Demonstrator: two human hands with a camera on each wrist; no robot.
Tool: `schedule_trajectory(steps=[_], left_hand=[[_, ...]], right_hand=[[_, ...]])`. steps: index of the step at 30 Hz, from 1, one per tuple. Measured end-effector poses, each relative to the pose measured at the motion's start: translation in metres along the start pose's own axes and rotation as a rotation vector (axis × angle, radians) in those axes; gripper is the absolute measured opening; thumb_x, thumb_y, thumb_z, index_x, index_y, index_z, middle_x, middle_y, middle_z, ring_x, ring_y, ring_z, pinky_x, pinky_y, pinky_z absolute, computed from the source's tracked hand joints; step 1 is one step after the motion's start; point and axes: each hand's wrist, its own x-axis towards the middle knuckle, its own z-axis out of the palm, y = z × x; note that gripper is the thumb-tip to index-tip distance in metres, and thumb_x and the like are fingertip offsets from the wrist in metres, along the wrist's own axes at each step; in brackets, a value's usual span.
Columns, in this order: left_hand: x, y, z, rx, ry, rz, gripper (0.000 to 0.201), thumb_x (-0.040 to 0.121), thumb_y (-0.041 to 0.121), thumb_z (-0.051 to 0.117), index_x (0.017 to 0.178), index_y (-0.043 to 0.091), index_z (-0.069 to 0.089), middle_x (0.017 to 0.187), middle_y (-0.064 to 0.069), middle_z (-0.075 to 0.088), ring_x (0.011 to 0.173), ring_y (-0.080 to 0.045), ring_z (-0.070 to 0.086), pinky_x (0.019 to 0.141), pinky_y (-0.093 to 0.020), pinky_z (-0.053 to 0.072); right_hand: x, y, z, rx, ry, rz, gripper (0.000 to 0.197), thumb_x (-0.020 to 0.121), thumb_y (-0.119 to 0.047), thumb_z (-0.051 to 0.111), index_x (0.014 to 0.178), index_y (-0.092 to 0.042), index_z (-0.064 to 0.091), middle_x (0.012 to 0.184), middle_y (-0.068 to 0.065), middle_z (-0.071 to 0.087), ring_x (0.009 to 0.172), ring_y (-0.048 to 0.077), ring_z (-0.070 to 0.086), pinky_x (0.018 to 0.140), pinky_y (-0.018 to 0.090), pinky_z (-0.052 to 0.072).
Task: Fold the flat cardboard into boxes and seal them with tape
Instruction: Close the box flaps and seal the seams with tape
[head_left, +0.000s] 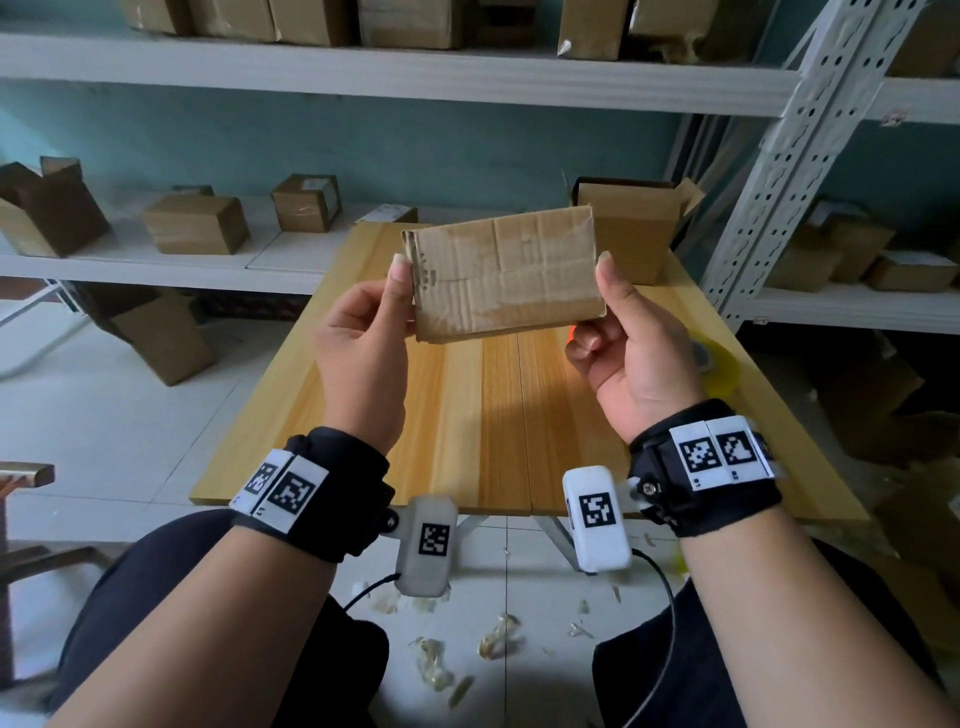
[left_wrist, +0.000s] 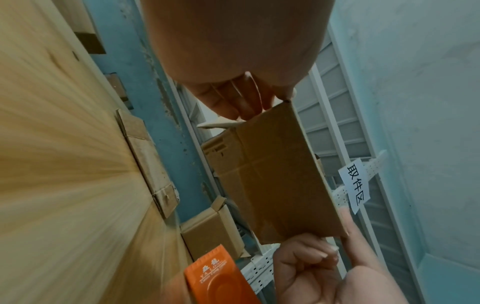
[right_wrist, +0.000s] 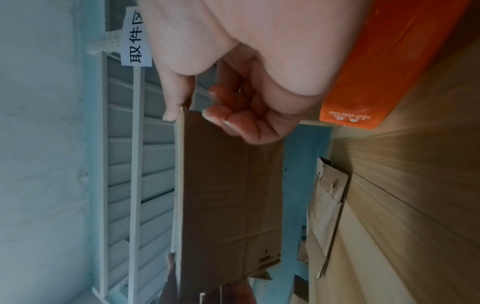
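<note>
The left hand (head_left: 363, 343) and right hand (head_left: 631, 340) are holding the flat cardboard (head_left: 501, 273) up above the table (head_left: 483, 426), each pinching one end between thumb and fingers. The right hand's lower fingers are curling loosely under the cardboard's edge.

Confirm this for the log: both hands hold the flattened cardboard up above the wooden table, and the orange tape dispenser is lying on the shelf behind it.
One detail is wrong. The left hand and right hand do hold the flattened cardboard above the wooden table, but the left wrist view shows the orange tape dispenser on the table, not the shelf.
</note>
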Motion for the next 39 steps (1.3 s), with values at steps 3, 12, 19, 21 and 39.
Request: schedule_trajectory(steps=[3, 12, 19, 21, 39], left_hand=[[-0.003, -0.003, 0.001, 0.021, -0.008, -0.010, 0.027, 0.105, 0.030, 0.066, 0.087, 0.012, 0.074, 0.088, -0.007, 0.069, 0.086, -0.022, 0.062, 0.080, -0.038, 0.056], [-0.003, -0.006, 0.000, 0.094, -0.045, -0.052, 0.027, 0.108, 0.030, 0.063, 0.106, 0.009, 0.080, 0.098, 0.001, 0.080, 0.096, -0.019, 0.074, 0.093, -0.037, 0.061], [-0.001, -0.017, -0.005, 0.329, 0.030, -0.060, 0.020, 0.103, 0.024, 0.070, 0.114, 0.014, 0.082, 0.100, 0.006, 0.083, 0.100, -0.011, 0.078, 0.096, -0.042, 0.063], [-0.001, -0.015, -0.004, 0.351, 0.056, -0.026, 0.019, 0.100, 0.026, 0.075, 0.111, 0.014, 0.084, 0.100, 0.004, 0.083, 0.096, -0.010, 0.078, 0.094, -0.041, 0.064], [0.007, -0.022, -0.009, 0.759, -0.095, -0.014, 0.032, 0.102, 0.044, 0.067, 0.089, 0.015, 0.066, 0.083, 0.001, 0.065, 0.075, -0.016, 0.059, 0.065, -0.033, 0.049]], right_hand=[[0.001, -0.001, 0.001, -0.010, 0.052, -0.007, 0.015, 0.081, -0.031, 0.081, 0.080, -0.016, 0.083, 0.069, -0.002, 0.062, 0.057, 0.010, 0.047, 0.060, 0.023, 0.042], [0.002, 0.008, -0.007, -0.170, 0.053, -0.112, 0.030, 0.079, -0.034, 0.085, 0.101, -0.014, 0.083, 0.086, 0.004, 0.071, 0.068, 0.015, 0.053, 0.064, 0.026, 0.047], [0.000, 0.018, -0.009, -0.626, 0.145, -0.298, 0.032, 0.094, -0.042, 0.076, 0.105, -0.013, 0.082, 0.060, -0.007, 0.066, 0.064, 0.018, 0.067, 0.067, 0.033, 0.061], [0.002, 0.019, -0.013, -0.743, 0.161, -0.366, 0.028, 0.096, -0.039, 0.074, 0.104, -0.014, 0.082, 0.065, -0.004, 0.071, 0.064, 0.014, 0.071, 0.066, 0.029, 0.063], [0.012, 0.022, -0.023, -1.279, 0.003, -0.189, 0.051, 0.109, -0.052, 0.041, 0.081, -0.011, 0.049, 0.064, 0.004, 0.048, 0.063, 0.024, 0.052, 0.061, 0.037, 0.041]])
